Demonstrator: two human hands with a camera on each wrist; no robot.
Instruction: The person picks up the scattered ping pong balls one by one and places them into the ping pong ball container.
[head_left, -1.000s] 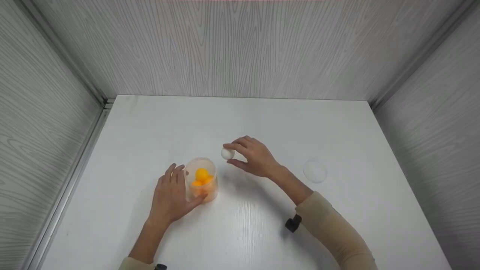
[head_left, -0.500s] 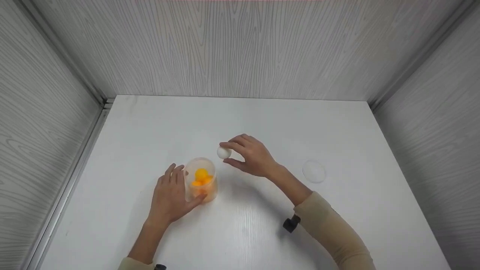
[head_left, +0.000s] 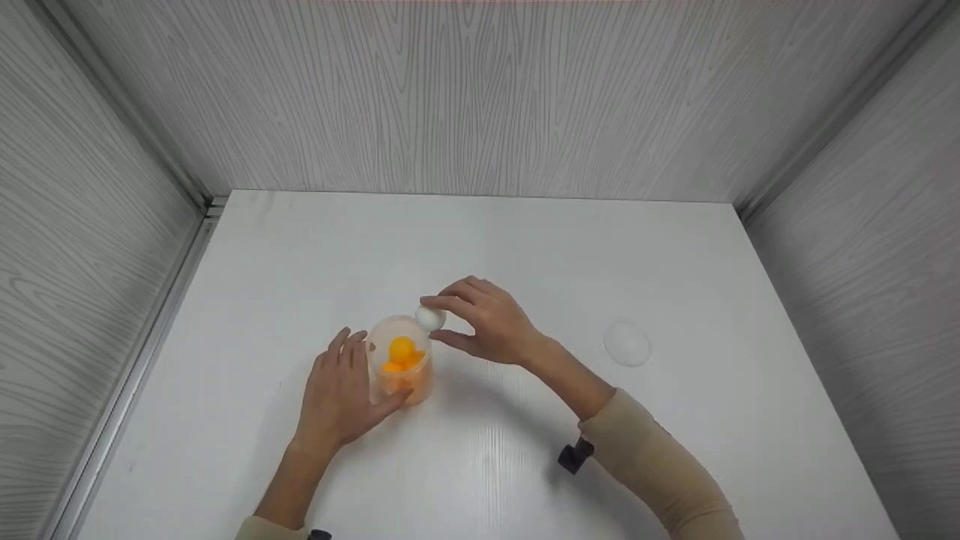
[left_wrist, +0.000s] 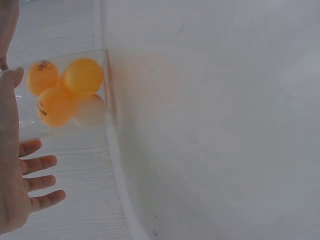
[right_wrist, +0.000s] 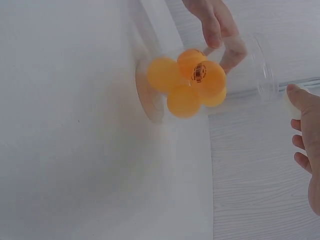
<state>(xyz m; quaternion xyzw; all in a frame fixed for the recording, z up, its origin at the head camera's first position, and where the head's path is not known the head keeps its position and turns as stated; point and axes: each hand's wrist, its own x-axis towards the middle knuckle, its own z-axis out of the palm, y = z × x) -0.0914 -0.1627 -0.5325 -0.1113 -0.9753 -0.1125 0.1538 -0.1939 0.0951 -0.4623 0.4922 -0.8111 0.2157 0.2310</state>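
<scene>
My right hand [head_left: 487, 322] pinches a white ping-pong ball [head_left: 430, 318] between thumb and fingers, right at the far right rim of a clear plastic jar [head_left: 401, 324]. The jar stands upright on the table. Several orange ping-pong balls [head_left: 403, 349] are piled in its lower part, and the left wrist view shows a white ball [left_wrist: 91, 111] at the bottom too. My left hand [head_left: 339, 394] rests against the jar's left side, its thumb across the front and its fingers straight. In the right wrist view the pinched ball is mostly hidden behind the right hand [right_wrist: 310, 130].
A clear round lid [head_left: 628, 343] lies flat on the white table [head_left: 525, 465], to the right of the right hand. Grey wood-grain panels [head_left: 480, 97] enclose the table at the back and both sides. Small dark wrist devices [head_left: 576, 455] sit at the sleeves.
My right hand has moved left and slightly toward me with the white ball, from beside the jar to its rim. The left hand and the jar have stayed nearly still.
</scene>
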